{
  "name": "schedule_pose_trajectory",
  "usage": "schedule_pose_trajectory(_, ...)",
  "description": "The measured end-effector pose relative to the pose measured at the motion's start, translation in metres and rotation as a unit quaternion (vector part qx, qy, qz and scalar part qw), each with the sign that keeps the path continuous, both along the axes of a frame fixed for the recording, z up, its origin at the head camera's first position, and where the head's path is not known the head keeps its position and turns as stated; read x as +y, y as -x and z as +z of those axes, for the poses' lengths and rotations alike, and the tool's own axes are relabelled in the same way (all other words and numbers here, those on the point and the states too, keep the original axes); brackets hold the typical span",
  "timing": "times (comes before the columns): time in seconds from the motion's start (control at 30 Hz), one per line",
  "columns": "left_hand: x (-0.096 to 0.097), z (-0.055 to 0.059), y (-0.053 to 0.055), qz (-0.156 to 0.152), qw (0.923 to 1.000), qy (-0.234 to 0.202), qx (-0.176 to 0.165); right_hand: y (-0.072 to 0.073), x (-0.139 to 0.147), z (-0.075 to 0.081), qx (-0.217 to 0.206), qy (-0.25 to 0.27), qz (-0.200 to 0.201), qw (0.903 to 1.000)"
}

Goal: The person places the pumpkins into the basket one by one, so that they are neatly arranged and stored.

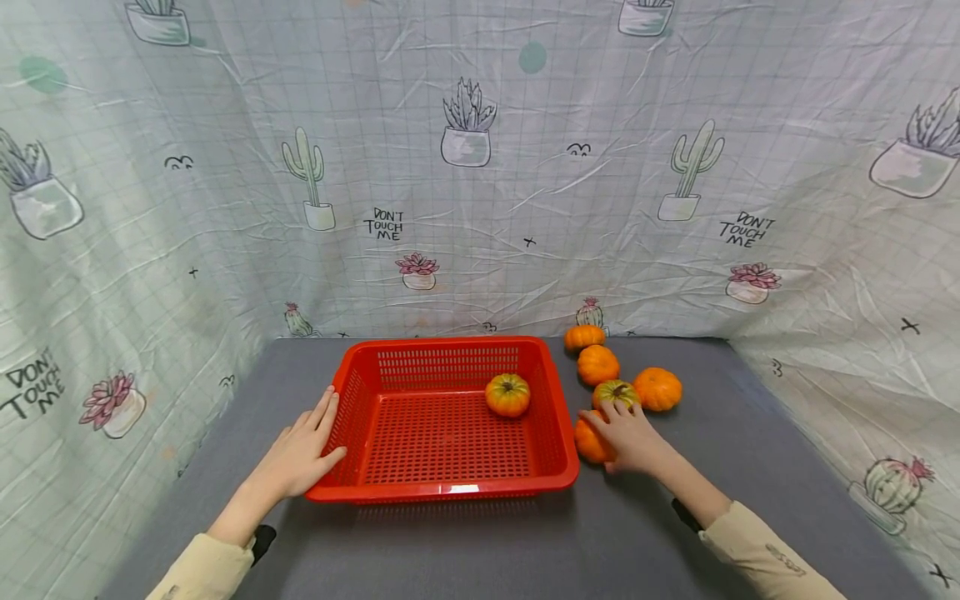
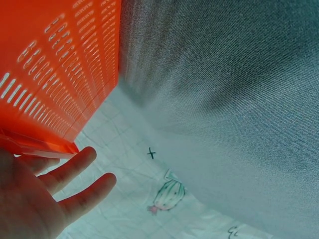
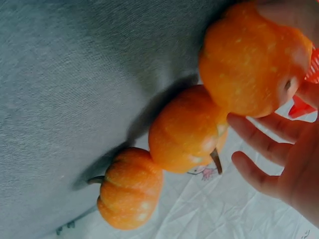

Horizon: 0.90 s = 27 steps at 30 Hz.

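Note:
My left hand [image 1: 300, 450] rests on the left rim of a red plastic basket [image 1: 442, 489], fingers extended and thumb spread over the near corner. In the left wrist view its fingers [image 2: 92, 191] reach past the rim. Inside the basket, toward the right, sits a green-and-orange pumpkin [image 1: 507, 396]. Just outside the right wall, my right hand [image 1: 633, 437] holds a small orange pumpkin [image 1: 590, 442] between thumb and index finger. Its other fingers [image 3: 259, 177] stretch out toward a green-topped pumpkin [image 1: 611, 392], which they partly cover in the head view.
More orange pumpkins lie right of the basket: one [image 1: 658, 389] farther right, one [image 1: 598, 365] behind the green-topped one, and one [image 1: 584, 337] near the back edge. A grey cloth [image 1: 465, 554] covers the table. Printed curtain [image 1: 480, 208] hangs behind and along both sides.

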<state>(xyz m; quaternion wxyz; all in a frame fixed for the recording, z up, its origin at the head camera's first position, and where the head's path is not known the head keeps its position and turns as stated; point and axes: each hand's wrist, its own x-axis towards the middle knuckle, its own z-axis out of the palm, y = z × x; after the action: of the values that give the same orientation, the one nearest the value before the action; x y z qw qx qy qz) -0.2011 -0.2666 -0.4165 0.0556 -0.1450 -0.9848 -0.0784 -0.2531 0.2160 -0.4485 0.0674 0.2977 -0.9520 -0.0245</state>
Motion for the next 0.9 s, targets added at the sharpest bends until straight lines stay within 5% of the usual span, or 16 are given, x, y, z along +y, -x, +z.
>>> schedule_pose_trajectory(0.33,-0.0001,-0.0002,0.0001,-0.001,1.0,0.0,0.0,0.0019,-0.0035,-0.0051,0.08,-0.07,0.001,0.9943)
schedule_pose_trajectory(0.9,-0.0005,-0.0014,0.0004,0.001,1.0,-0.005,-0.001,-0.0053,0.0016,-0.0026,0.026,0.083,0.006,0.9962)
